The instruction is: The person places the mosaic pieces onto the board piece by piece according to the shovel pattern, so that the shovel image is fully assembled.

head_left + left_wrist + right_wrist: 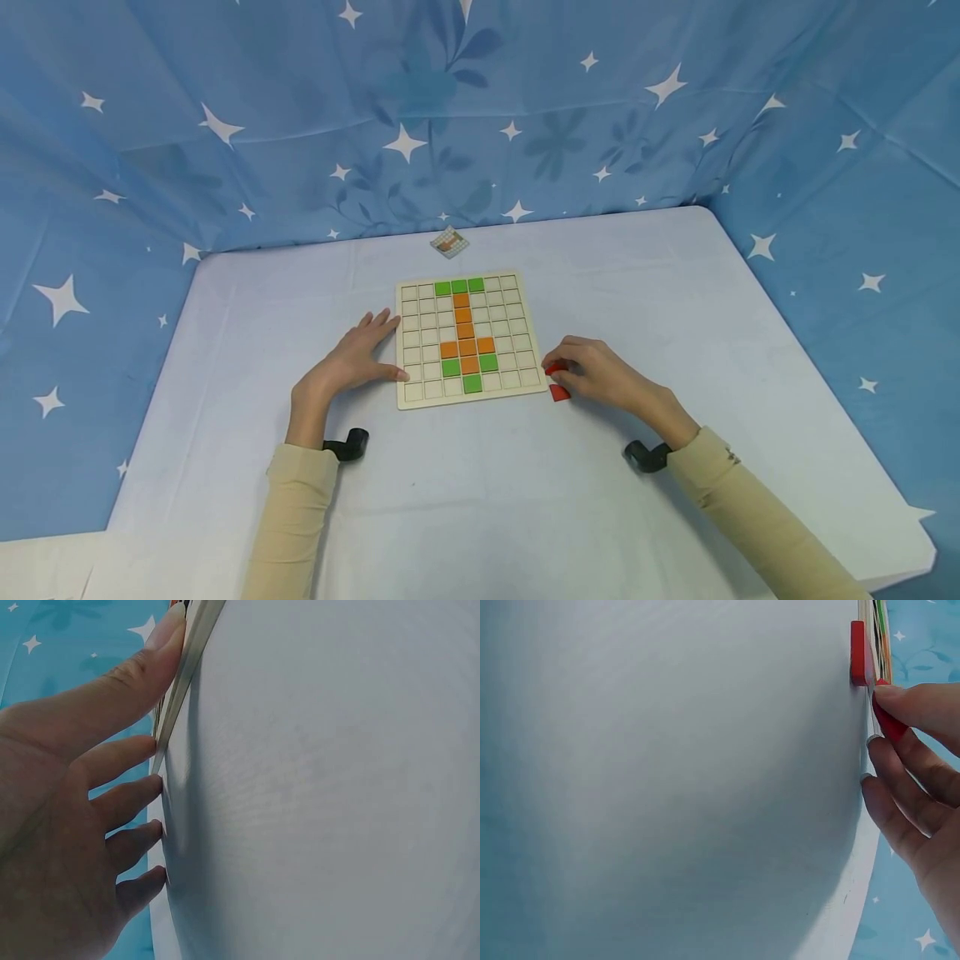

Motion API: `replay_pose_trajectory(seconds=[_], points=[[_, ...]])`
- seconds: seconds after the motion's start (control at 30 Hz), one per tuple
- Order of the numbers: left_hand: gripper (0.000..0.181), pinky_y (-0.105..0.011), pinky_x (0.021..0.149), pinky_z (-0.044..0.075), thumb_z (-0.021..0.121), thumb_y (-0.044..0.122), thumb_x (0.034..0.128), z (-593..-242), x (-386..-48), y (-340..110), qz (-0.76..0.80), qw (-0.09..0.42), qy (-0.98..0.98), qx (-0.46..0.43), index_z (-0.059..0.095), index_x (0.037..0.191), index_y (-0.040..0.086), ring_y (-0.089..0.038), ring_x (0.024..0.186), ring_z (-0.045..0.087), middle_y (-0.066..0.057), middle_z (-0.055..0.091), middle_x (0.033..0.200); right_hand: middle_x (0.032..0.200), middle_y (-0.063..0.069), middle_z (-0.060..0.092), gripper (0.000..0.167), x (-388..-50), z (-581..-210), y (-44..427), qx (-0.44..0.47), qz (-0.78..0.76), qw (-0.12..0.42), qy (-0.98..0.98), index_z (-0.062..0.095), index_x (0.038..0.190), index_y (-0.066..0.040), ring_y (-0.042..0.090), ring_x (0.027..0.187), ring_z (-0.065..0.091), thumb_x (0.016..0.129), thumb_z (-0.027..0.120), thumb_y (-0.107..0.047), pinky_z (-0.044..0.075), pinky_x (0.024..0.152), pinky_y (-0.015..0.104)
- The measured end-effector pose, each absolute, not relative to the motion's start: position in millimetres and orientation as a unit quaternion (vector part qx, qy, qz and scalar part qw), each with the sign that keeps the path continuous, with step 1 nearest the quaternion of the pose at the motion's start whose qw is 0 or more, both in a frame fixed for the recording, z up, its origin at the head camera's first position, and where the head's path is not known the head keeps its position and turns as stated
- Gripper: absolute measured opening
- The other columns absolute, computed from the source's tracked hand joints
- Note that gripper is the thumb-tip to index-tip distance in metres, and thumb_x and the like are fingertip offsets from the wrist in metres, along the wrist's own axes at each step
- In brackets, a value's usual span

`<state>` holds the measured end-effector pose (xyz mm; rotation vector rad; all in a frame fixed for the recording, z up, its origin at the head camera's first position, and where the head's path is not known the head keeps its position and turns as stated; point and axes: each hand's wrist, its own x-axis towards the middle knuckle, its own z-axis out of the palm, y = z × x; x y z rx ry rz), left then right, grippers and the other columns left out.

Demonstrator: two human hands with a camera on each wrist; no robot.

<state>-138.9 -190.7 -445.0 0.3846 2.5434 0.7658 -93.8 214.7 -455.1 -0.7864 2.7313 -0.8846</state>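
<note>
A pale wooden grid board [519, 327] lies flat on the table, with orange tiles [466, 331] in a column and short crossbar. Green tiles [460, 287] sit at the top and lower part of the pattern. My left hand [352, 356] spreads along the board's left side, its thumb touching the edge. Just off the right edge, my right hand [596, 372] pinches a red tile [889, 722] between thumb and finger. A second red tile [559, 392] lies on the table by that hand, near the board's lower right corner.
Behind the board lies a small picture card [449, 242] with a grid design. A white cloth [480, 483] covers the table. Blue star-patterned curtains [465, 117] hang behind it and at its sides. Each wrist wears a black device [647, 457].
</note>
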Motion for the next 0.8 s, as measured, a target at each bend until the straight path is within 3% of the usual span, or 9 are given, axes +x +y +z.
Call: replay_pose_trajectory(seconds=[0.47,0.8], points=[[0.104,-0.062,0.128,0.003,0.085,0.036,0.0848,-445.4,-138.8,-191.2,0.278,0.226,0.923,0.139,0.025,0.164,0.005,-0.042,0.16,0.0,-0.018,0.011,0.173,0.1,0.0,0.073,0.015,-94.9,-451.0,208.3,-0.267,-0.346,0.081,0.896,0.073,0.104,-0.007,0.011,0.084,0.064,0.09,0.075,-0.001,0.057,0.076,0.029],[0.105,-0.062,0.127,0.004,0.085,0.036,0.0845,-444.6,-138.0,-190.3,0.281,0.225,0.922,0.141,0.024,0.164,0.005,-0.042,0.16,0.0,-0.019,0.01,0.172,0.101,0.003,0.074,0.023,-99.3,-446.6,193.9,-0.288,-0.347,0.072,0.889,0.075,0.112,-0.003,0.014,0.084,0.065,0.09,0.077,-0.001,0.058,0.074,0.029]])
